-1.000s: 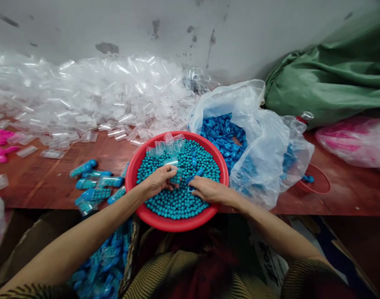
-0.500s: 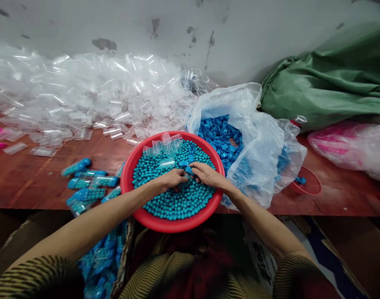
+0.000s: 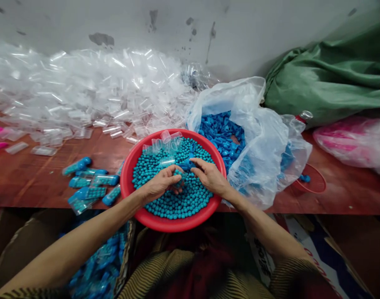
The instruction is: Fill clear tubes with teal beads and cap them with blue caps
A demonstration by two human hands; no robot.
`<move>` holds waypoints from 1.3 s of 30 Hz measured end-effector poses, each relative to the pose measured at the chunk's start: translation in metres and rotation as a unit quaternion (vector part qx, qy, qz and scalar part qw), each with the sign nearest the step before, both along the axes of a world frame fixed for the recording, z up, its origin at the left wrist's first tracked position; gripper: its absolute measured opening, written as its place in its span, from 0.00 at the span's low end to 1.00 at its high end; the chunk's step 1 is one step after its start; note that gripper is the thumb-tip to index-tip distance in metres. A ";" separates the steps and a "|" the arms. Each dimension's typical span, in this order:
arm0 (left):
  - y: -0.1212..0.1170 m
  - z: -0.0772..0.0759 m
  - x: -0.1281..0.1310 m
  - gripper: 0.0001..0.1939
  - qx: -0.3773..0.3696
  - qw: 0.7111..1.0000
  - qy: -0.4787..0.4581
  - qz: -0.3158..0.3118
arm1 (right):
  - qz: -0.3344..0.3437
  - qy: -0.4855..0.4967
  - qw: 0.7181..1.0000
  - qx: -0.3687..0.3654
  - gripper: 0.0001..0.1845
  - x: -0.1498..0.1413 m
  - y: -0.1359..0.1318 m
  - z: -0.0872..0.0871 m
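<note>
A red bowl (image 3: 136,198) full of small teal balls (image 3: 180,199) sits at the table's near edge. Both hands are over the balls in its middle. My left hand (image 3: 160,185) is curled round a clear tube filled with teal balls, only partly visible between the fingers. My right hand (image 3: 210,176) pinches a blue cap at the tube's end. A few empty clear tubes (image 3: 163,143) lie at the bowl's far rim.
A large heap of clear tubes (image 3: 84,91) covers the table's far left. Filled, capped tubes (image 3: 90,182) lie left of the bowl and in a box (image 3: 99,261) below. A plastic bag of blue caps (image 3: 227,133) stands right; a green sack (image 3: 333,70) and pink bag (image 3: 354,141) beyond.
The hands came together over the bowl's middle. The right hand brought a blue cap up to the tube held in the left hand.
</note>
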State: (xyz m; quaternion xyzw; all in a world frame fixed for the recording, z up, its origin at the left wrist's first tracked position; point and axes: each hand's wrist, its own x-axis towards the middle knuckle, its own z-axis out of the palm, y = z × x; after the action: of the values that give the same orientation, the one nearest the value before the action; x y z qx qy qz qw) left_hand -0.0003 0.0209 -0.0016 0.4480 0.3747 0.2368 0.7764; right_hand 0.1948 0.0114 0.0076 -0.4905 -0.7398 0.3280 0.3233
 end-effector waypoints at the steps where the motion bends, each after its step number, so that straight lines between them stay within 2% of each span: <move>1: -0.002 0.002 0.001 0.22 0.010 1.000 0.006 0.003 | 0.007 -0.011 1.000 0.027 0.14 -0.001 -0.003 0.002; 4: -0.008 0.007 0.005 0.22 0.039 0.999 0.034 0.013 | 0.024 -0.052 0.995 0.088 0.15 -0.004 -0.009 0.002; 7: -0.013 0.008 0.008 0.21 0.061 0.997 0.041 0.037 | 0.024 -0.072 0.992 0.103 0.16 -0.007 -0.012 -0.003; 13: -0.015 -0.001 0.009 0.23 0.090 0.993 0.060 0.043 | 0.012 0.000 1.000 -0.010 0.17 -0.004 -0.009 -0.002; 17: -0.016 -0.003 0.010 0.19 0.125 0.988 0.078 0.040 | 0.044 -0.097 0.993 0.049 0.18 -0.003 -0.015 0.000; 20: -0.018 -0.001 0.012 0.16 0.124 0.989 0.073 0.039 | 0.062 -0.156 0.984 0.056 0.21 -0.003 -0.020 0.000; 23: -0.020 0.002 0.014 0.16 0.124 0.989 0.065 0.044 | 0.066 -0.077 0.994 0.030 0.20 -0.002 -0.018 0.002; 28: -0.019 0.006 0.017 0.20 0.126 0.987 0.069 0.068 | 0.008 0.072 0.994 -0.087 0.18 -0.004 -0.017 0.000; 32: -0.020 0.007 0.018 0.25 0.121 0.987 0.073 0.077 | -0.047 0.095 0.992 -0.068 0.16 -0.011 -0.023 -0.005; 36: -0.022 0.007 0.015 0.27 0.117 0.988 0.074 0.074 | -0.055 0.093 0.992 -0.068 0.15 -0.017 -0.026 -0.005; 39: -0.023 0.008 0.012 0.28 0.133 0.985 0.077 0.081 | -0.055 0.078 0.995 -0.036 0.15 -0.017 -0.026 -0.004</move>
State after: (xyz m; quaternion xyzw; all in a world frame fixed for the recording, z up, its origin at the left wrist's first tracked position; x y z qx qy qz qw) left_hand 0.0120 -0.0023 0.0069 0.5325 0.4337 0.3114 0.6568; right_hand 0.1781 -0.0147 0.0039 -0.5146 -0.6720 0.3738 0.3794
